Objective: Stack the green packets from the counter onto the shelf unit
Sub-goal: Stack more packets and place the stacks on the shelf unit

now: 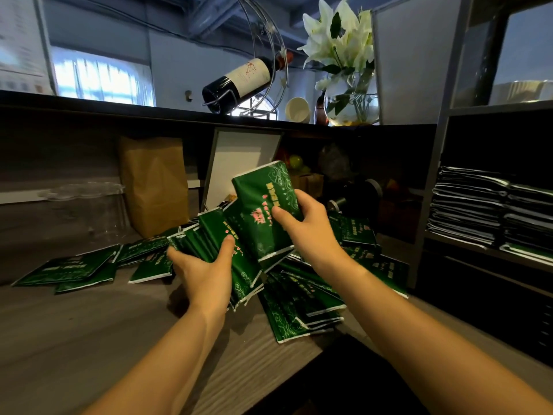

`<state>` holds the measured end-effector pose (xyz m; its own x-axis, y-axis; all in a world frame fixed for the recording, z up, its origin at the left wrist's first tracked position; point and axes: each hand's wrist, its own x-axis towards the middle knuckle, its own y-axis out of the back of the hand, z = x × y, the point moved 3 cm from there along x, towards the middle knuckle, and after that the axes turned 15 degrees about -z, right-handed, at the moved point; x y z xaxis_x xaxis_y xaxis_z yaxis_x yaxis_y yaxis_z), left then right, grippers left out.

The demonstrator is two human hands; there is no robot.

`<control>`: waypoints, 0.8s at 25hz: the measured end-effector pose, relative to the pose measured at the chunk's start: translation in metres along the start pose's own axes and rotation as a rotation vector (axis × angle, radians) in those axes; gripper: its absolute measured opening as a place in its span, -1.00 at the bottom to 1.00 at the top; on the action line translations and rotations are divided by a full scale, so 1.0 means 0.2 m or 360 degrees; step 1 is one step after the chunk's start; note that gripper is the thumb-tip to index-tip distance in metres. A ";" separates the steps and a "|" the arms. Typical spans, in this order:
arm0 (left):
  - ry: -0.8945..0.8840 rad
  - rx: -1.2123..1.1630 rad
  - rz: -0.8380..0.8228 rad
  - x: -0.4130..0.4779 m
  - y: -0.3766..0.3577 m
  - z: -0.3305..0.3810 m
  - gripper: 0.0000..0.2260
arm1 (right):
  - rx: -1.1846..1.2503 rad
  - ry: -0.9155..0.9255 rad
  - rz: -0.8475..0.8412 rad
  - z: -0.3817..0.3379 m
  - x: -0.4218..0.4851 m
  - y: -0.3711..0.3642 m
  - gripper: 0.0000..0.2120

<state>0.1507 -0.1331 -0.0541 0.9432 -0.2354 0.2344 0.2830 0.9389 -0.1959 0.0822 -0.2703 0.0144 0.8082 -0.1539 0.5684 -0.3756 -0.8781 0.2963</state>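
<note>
Grey wood-grain counter [89,339] fills the lower frame. Dark shelf unit [431,205] stands at 3 o'clock, with stacked packets [466,205] already lying flat in two piles on its middle shelf.

Loose green packets [299,310] are scattered across the counter from 9 o'clock to 4 o'clock, overlapping, most of them flat.

Brown paper bag [152,184] stands upright at 10 o'clock behind the scatter. On the ledge above are a wine bottle [239,82], tilted in a wire holder at 12 o'clock, and a glass vase [350,100] of white lilies at 1 o'clock.

A fanned bundle [209,235] of packets sits at centre, lifted above the counter. Left hand [203,271] grips it from 7 o'clock: thumb on top, fingers curled under the bundle's left edge. The grip is narrow and tight on the stack.

Top packet [263,199] stands tilted, its upper end toward 12 o'clock, overlapping the bundle. Right hand [302,226] holds it from 4 o'clock, thumb pressed on the printed face, fingers [299,196] wrapped behind its right edge. It pinches that one packet.
</note>
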 end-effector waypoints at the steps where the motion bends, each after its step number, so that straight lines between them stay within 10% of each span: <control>1: -0.0013 -0.0002 0.0018 0.01 0.01 0.00 -0.17 | 0.0115 -0.0037 -0.0095 -0.01 0.00 -0.02 -0.87; 6: -0.0006 -0.0161 -0.0069 -0.01 -0.01 0.00 -0.34 | 0.0676 -0.0452 -0.0206 0.07 -0.01 -0.08 -0.80; 20: 0.0073 -0.0320 -0.0245 0.05 0.05 -0.01 -0.55 | 0.0429 -0.0666 -0.0361 0.11 -0.03 -0.01 -0.85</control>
<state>0.1640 -0.1268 -0.0562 0.8920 -0.3871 0.2335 0.4483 0.8236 -0.3475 0.0875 -0.2771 -0.0059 0.9875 -0.0660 0.1429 -0.0859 -0.9868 0.1373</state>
